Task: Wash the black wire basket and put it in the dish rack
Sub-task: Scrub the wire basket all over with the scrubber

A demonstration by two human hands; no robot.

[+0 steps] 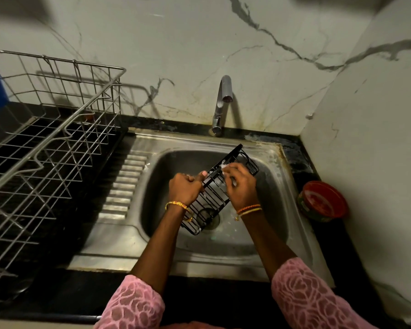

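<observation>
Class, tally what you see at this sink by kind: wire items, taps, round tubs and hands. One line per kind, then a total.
Wire items: 2, black wire basket and dish rack
Taps: 1, tap
Round tubs: 1, red tub
Hands: 2, left hand and right hand
Total: 6

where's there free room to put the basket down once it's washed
The dish rack on the left looks bare across its wire floor. The ribbed drainboard between rack and sink is also free. The basin is crowded: the left hand and right hand hold the black wire basket there. A red tub fills the right counter corner.
</observation>
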